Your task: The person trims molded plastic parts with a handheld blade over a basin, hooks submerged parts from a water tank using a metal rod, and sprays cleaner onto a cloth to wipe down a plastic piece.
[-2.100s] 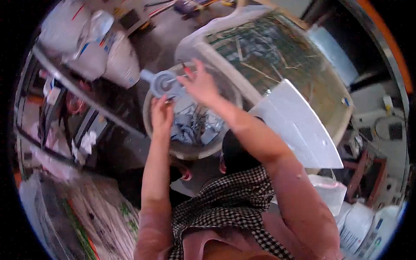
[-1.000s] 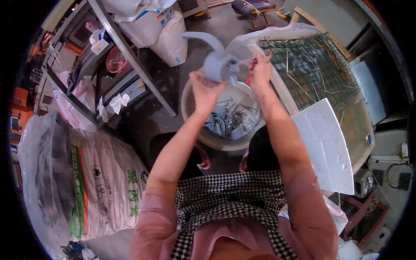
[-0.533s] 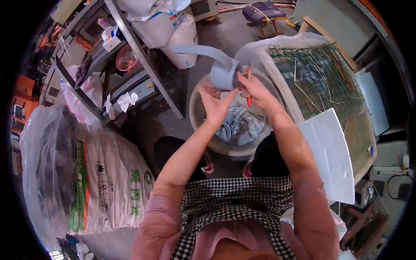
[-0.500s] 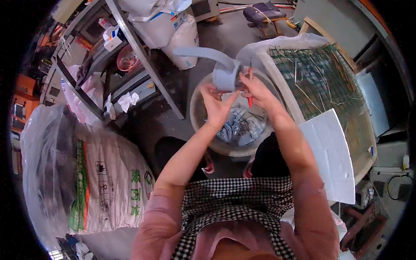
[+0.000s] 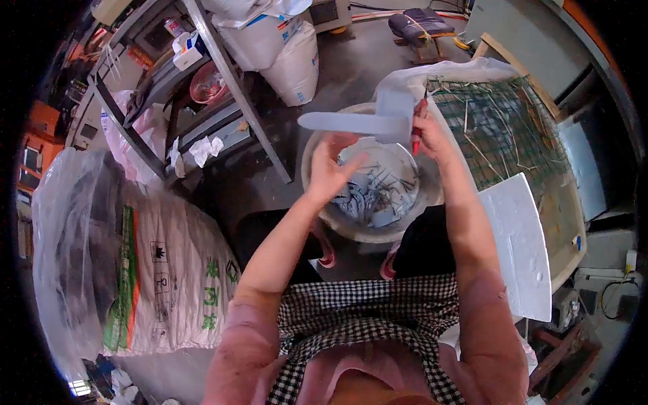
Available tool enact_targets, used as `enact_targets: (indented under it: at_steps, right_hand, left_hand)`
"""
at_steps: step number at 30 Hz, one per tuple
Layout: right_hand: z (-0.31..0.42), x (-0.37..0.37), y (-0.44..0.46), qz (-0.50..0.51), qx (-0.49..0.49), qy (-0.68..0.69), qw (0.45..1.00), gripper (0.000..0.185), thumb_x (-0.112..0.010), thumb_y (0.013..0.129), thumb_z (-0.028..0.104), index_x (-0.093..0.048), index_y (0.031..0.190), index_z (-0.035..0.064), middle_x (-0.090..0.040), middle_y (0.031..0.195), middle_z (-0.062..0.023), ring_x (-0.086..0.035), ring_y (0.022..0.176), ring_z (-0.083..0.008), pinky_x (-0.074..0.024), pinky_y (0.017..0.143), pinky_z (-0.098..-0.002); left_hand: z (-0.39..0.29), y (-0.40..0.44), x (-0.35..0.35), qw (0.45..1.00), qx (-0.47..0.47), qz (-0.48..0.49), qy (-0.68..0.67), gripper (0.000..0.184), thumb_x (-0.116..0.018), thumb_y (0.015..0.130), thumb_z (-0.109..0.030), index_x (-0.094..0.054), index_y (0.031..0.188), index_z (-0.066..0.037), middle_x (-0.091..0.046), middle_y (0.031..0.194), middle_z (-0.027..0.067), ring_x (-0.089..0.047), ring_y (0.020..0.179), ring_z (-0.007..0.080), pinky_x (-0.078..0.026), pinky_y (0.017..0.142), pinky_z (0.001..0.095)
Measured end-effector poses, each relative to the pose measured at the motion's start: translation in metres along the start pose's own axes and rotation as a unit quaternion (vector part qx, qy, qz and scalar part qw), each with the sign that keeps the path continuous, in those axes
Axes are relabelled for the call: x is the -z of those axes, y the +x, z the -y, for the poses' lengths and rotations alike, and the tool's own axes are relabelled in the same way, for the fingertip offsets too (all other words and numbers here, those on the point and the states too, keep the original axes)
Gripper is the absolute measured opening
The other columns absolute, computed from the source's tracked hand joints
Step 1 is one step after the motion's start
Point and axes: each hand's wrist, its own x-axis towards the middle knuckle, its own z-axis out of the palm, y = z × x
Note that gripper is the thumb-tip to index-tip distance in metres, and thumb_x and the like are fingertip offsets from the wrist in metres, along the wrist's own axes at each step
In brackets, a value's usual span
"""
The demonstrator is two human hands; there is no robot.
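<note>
Over a round basin (image 5: 316, 202) hangs a pale blue-grey plastic part (image 5: 358, 123), a cup-like body with a long curved handle that points left. My right hand (image 5: 432, 133) is closed round a red-handled tool (image 5: 416, 138) at the part's right edge, and seems to bear the part too. Just under the handle, my left hand (image 5: 335, 169) has its fingers apart and holds nothing. Inside the basin lie grey plastic scraps (image 5: 361, 196) and thin sticks.
Right of the basin stands a large tub with green netting (image 5: 499, 128) and sticks on top. A white board (image 5: 516, 246) leans at its near corner. White sacks (image 5: 293, 64) and a metal rack (image 5: 236, 94) are at the left, a big woven sack (image 5: 179, 277) nearer.
The plastic part has turned and shifted right, with its handle now nearly level. My left hand has let go of its body and opened. My right hand has moved right with the red tool.
</note>
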Motion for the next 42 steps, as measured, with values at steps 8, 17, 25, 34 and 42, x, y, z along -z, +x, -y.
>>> enact_targets:
  at_steps: [8,17,25,34,42]
  right_hand:
    - [0.033,-0.018,-0.021,0.009,-0.031,-0.217,0.976,0.021,-0.061,0.08,0.017,-0.053,0.096,0.0066,-0.051,0.081,0.0005,-0.045,0.066,-0.0061,-0.0352,0.055,-0.0208]
    - [-0.012,-0.037,-0.001,0.035,0.153,-0.287,0.945,0.046,-0.07,0.074,0.015,-0.05,0.112,-0.0006,-0.055,0.103,-0.004,-0.05,0.093,-0.0098,-0.0421,0.079,-0.0227]
    - [0.001,-0.042,-0.011,0.013,0.01,-0.301,0.953,0.033,-0.043,0.09,0.033,-0.05,0.098,0.0018,-0.058,0.082,-0.0075,-0.053,0.072,-0.0119,-0.0408,0.063,-0.0257]
    - [-0.013,-0.06,-0.017,-0.017,0.226,-0.481,0.847,0.02,-0.054,0.08,0.013,-0.053,0.095,-0.001,-0.06,0.089,-0.0175,-0.059,0.08,-0.0295,-0.0445,0.07,-0.0375]
    - [-0.006,-0.08,-0.031,-0.015,0.288,-0.491,0.822,0.022,-0.052,0.078,0.008,-0.058,0.098,0.0017,-0.061,0.093,-0.0171,-0.059,0.088,-0.031,-0.0449,0.074,-0.0367]
  left_hand:
    - [0.002,0.035,0.07,0.97,0.14,-0.1,0.174,0.026,-0.051,0.088,-0.022,-0.05,0.102,0.0,-0.059,0.09,0.0084,-0.058,0.079,0.0157,-0.044,0.069,0.0271]
    - [0.013,0.011,-0.005,0.976,0.194,-0.003,0.099,0.047,-0.05,0.089,-0.031,-0.04,0.12,0.002,-0.054,0.108,0.015,-0.048,0.101,0.0189,-0.037,0.087,0.0277]
    - [-0.031,0.027,0.002,0.823,0.393,-0.098,-0.399,0.057,-0.033,0.084,-0.06,-0.052,0.093,-0.007,-0.045,0.055,0.0054,-0.039,0.039,0.0142,-0.027,0.032,0.0221]
    - [-0.039,0.021,0.005,0.823,0.389,-0.05,-0.412,0.057,-0.032,0.085,-0.06,-0.052,0.088,-0.007,-0.039,0.041,0.0044,-0.028,0.025,0.0129,-0.025,0.027,0.0237]
    - [-0.04,0.011,-0.009,0.856,0.365,0.027,-0.366,0.059,-0.022,0.088,-0.057,-0.053,0.088,-0.007,-0.035,0.036,0.0061,-0.028,0.024,0.0148,-0.025,0.025,0.0247]
